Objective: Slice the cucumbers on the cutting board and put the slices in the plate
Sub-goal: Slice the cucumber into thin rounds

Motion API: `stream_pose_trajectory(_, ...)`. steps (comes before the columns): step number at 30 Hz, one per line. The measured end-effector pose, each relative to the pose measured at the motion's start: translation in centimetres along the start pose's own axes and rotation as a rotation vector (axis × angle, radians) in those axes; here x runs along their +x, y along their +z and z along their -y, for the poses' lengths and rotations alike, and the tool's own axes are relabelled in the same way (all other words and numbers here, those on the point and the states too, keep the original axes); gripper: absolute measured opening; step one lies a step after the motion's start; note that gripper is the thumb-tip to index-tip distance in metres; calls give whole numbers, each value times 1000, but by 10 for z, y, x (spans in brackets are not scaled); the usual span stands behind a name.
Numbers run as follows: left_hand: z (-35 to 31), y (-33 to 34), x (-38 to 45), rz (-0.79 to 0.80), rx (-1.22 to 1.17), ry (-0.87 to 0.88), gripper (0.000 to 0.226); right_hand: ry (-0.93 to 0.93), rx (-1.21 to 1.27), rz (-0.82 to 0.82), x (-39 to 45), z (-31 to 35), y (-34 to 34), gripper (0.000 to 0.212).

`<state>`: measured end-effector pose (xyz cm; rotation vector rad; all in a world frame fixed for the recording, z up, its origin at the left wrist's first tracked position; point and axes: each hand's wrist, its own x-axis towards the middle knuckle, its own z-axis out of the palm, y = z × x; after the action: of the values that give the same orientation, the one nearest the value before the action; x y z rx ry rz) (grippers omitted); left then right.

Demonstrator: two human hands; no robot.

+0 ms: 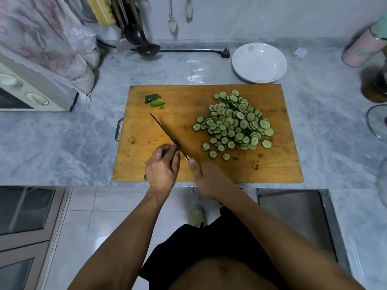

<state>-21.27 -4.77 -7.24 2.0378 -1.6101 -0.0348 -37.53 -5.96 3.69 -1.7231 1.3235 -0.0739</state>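
Cutting board (pixel 188 101) sits mid-counter (pixel 62 139), its near edge flush with the counter's front edge. Metal handle on the board's left end.

Left hand (pixel 162 168) at the board's near-left area, fingers curled, pinching a short cucumber stub (pixel 177 147) down on the wood. Ring on one finger. Small green bit just left of the wrist at the board's front edge.

Right hand (pixel 206 176) just right of it, wrapped around the handle of the knife (pixel 165 132); handle mostly hidden in the grip. Blade seen edge-on, running diagonally away toward the board's far-left, touching the stub at its right end. Hands close together, not touching.

Pile of cucumber slices (pixel 236 122) covers the board's right half, a few strays toward the near edge. Cut-off end pieces (pixel 154 100) lie near the board's far-left corner, well apart from the pile.

White plate (pixel 259 62) on the counter just behind the board's far-right corner, no slices in it.

Other stuff: ladle (pixel 144 43) and hanging utensils at the back wall, black power cord with plug (pixel 225 53) along the back edge, covered appliance (pixel 31 86) at the left end, pink canister (pixel 366 47) at the right end.
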Motion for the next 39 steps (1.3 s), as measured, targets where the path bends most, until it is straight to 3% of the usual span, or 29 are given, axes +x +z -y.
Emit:
stream_pose_trajectory(14,-4,-3,0,-4,-34,-71,30,-88,-3,-36,-17,-9,2,54)
stream_pose_trajectory(23,-5,-4,3,1,-34,-59,42,-34,34,-1,-9,-3,-1,60)
stream_pose_trajectory(39,1,2,3,-9,-104,-55,42,-91,5,-43,-10,-8,3,58)
